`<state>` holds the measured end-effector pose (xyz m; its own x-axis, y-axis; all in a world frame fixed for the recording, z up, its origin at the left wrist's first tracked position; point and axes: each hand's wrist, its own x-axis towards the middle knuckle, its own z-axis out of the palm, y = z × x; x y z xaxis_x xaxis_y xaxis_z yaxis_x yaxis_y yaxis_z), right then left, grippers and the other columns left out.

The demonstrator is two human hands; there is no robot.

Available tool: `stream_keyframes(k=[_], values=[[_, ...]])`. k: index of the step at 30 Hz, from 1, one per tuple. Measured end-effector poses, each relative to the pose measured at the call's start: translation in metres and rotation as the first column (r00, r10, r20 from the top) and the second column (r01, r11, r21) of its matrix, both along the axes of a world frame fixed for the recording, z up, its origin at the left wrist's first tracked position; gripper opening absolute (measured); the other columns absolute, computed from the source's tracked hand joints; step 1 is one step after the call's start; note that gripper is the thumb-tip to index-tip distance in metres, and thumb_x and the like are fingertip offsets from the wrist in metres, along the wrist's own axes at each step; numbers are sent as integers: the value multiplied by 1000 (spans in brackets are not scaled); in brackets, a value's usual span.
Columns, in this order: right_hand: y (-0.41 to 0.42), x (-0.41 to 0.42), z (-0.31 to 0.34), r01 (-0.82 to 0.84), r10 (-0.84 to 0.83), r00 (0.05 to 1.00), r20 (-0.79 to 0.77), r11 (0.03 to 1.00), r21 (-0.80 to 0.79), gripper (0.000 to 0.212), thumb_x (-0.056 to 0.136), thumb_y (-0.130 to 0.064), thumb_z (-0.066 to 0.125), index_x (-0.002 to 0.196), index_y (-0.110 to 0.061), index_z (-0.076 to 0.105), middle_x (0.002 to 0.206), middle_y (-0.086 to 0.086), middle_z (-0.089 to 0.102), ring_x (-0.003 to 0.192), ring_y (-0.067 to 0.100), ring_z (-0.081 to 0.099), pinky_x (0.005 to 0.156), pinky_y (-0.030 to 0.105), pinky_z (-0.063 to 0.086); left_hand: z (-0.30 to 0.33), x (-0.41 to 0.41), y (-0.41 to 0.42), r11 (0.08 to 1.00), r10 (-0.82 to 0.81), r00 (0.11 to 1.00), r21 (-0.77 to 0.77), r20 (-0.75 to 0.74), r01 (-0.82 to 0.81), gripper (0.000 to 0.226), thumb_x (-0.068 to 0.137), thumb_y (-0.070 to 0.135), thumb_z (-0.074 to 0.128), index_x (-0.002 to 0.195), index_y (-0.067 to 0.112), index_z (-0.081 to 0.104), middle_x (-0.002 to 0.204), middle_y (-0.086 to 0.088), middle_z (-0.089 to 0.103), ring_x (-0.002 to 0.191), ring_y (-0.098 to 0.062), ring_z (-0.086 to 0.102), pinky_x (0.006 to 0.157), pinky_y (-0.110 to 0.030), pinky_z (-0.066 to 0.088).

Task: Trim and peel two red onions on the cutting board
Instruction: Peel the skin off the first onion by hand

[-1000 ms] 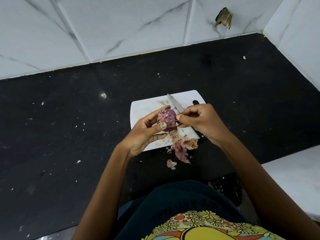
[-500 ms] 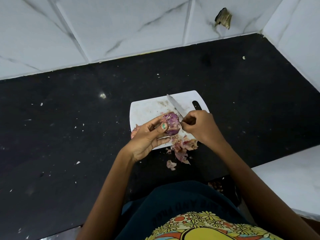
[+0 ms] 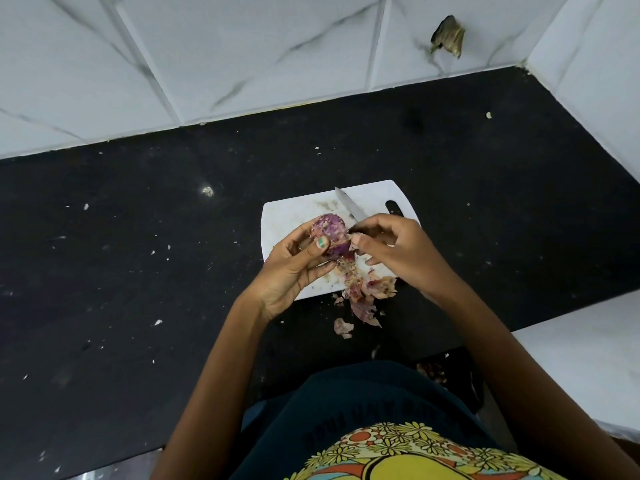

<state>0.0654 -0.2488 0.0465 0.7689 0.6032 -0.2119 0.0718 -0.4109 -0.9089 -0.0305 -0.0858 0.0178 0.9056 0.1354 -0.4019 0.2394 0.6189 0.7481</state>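
The left hand (image 3: 294, 268) grips the onion (image 3: 329, 236) just above the near left part of the board (image 3: 298, 211), thumb across its front and fingers curled behind. The right hand (image 3: 394, 251) pinches a scrap of skin at the onion's lower right side, its fingers curled; the knife (image 3: 348, 207) runs from under that hand out across the board, and whether the hand also holds its handle I cannot tell. Most of the onion shows purple flesh flecked with bits of dry skin, so the peeling looks well along on this one; a second onion is not in view. A heap of peels (image 3: 363, 292) lies at the board's near edge and spills onto the black bench (image 3: 138, 254). The main risk, as I judge it, is the blade lying so close to the working fingers: a hard tug on the skin could drag the right hand along the edge. A slick peeled onion could also slip from the left hand and roll off the board onto the littered bench.
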Motion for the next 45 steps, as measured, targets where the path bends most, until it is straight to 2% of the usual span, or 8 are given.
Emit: stream_keyframes(k=[6,12,23,26,29,33,36,45], values=[[13,-13,0,154,-171,975,145,981,121,11,80,-17,74,90,-12,72,82,-4,70,79,10,68,76,31,58,3,2,-2,999,47,999,26,26,-47,45,71,12,66,114,19,60,104,2,70,95,-16,69,71,-23,58],[16,-17,-1,146,-158,939,307,987,61,2,88,-16,64,89,-16,65,82,-14,62,79,-4,58,69,4,42,3,0,-1,998,51,998,38,38,-52,47,70,12,67,117,18,59,105,2,70,97,-18,69,72,-24,58],[8,-4,-29,108,-49,975,214,956,-272,28,99,-26,45,86,-4,56,74,9,64,64,19,59,62,39,46,1,-3,0,994,-15,998,-109,60,21,84,57,45,87,125,6,56,120,-16,66,106,-26,67,75,-24,57],[5,-4,-33,71,4,975,221,941,-332,29,99,-25,46,84,-4,59,69,11,65,54,16,57,52,33,42,-1,-2,0,995,-28,998,-90,62,34,87,51,51,88,120,9,58,115,-12,69,103,-24,68,72,-22,57],[5,-6,-30,22,19,989,150,963,-270,6,94,-14,55,97,-14,60,83,3,68,67,12,63,58,27,49,-2,-2,-1,996,-5,999,-86,38,9,95,47,52,90,126,11,55,119,-14,67,104,-23,68,71,-22,57],[7,-6,-19,98,-61,967,247,985,-142,31,95,-30,55,82,-3,64,68,10,66,52,13,58,51,24,44,-4,-2,-1,997,4,1000,-82,27,-1,94,43,50,92,124,15,57,114,-12,69,99,-21,69,68,-21,57],[9,-6,-6,86,-92,985,144,995,49,6,94,-13,57,97,-10,60,79,7,66,62,10,67,58,21,53,-5,-2,0,998,5,1000,-68,27,-3,93,41,49,93,121,17,57,103,-5,72,90,-15,70,66,-20,57],[17,-18,14,69,-80,992,95,991,115,35,75,-25,78,103,-20,60,96,-5,64,81,11,68,70,32,59,-4,0,0,1000,15,998,-15,60,-14,85,43,46,92,117,17,60,93,2,72,76,-7,68,62,-19,56]])
